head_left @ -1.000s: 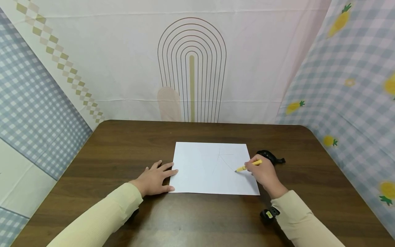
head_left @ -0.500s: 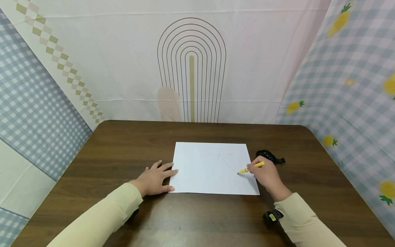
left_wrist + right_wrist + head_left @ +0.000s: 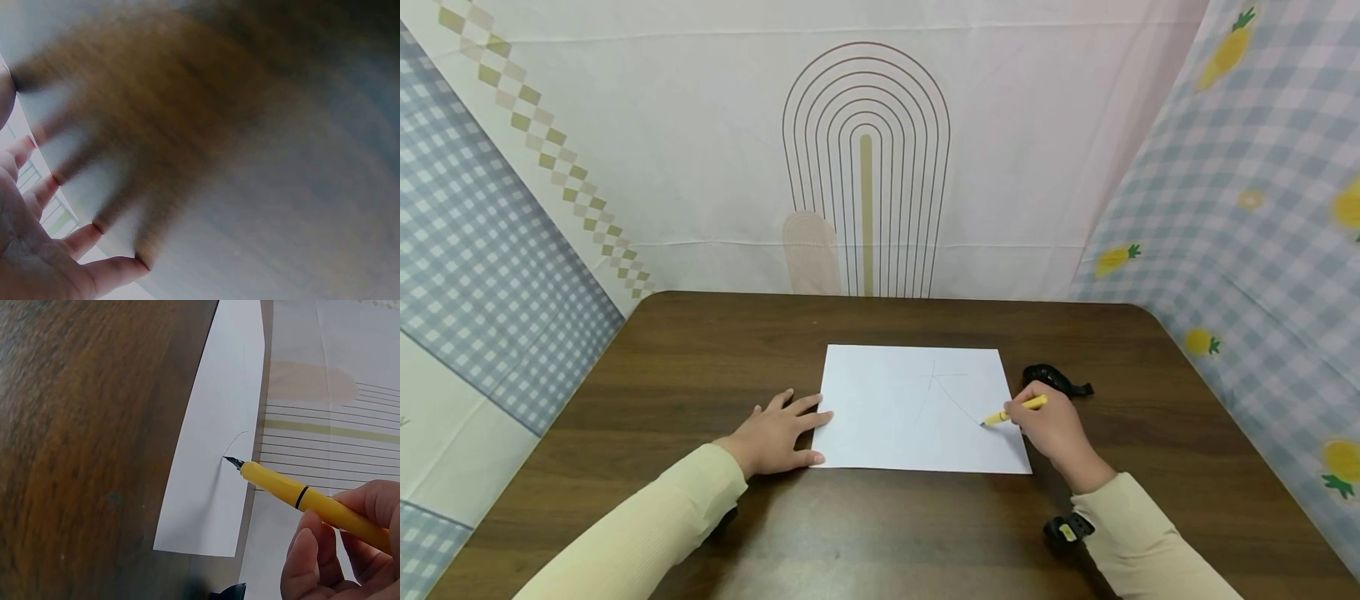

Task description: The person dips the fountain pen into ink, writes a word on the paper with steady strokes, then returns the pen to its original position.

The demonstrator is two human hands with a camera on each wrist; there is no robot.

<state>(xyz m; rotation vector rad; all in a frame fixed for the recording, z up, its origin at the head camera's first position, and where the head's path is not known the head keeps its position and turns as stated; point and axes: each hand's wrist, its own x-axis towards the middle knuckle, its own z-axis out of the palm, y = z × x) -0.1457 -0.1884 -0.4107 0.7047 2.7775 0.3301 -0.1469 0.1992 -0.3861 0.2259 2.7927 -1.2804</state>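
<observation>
A white sheet of paper [image 3: 887, 417] lies on the brown table, with thin crossing strokes on its right half. My right hand [image 3: 1054, 425] pinches a yellow fountain pen [image 3: 1017, 411] between thumb and fingers. In the right wrist view the dark nib of the pen [image 3: 275, 481] meets the paper [image 3: 200, 487] at the lower end of a curved line. My left hand [image 3: 775, 435] rests at the paper's left edge, fingers spread, with fingertips on the sheet. The left wrist view shows the fingers of the left hand [image 3: 37, 237] straight and apart.
Behind my right hand sits a shiny black object with a narrow tail [image 3: 1052, 380]; its kind is unclear. The wooden table [image 3: 880, 533] reaches back to a patterned cloth wall [image 3: 700, 167]. A checked cloth [image 3: 1247, 275] hangs on the right.
My right hand has moved slightly right and toward me with the pen, and the slanting stroke on the paper has grown longer. The left hand has stayed in place.
</observation>
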